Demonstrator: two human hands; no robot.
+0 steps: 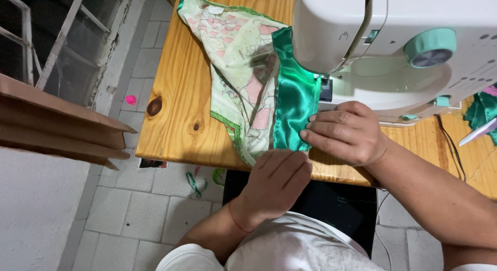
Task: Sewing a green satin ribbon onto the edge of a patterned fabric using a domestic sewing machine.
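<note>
Cardboard flaps (62,120) are jutting in at far left, over the grey tiled floor (119,209), w/ a small pink object (131,99) lying on the tiles. Wooden bench (176,120) is carrying the printed fabric (238,69), spread diagonally. Green satin strip (292,102) is lying along its right edge, long axis running from the bench's near edge away toward the sewing machine (393,38) needle area. Left hand (274,183) is sitting at the strip's near end, fingers curled together & pinching the fabric edge at the bench lip. Right hand (346,132) is resting flat just right of the strip, fingers together, tips pressing its right edge, nearer the needle than the left. Scissors (479,131) are partly showing at far right.
</note>
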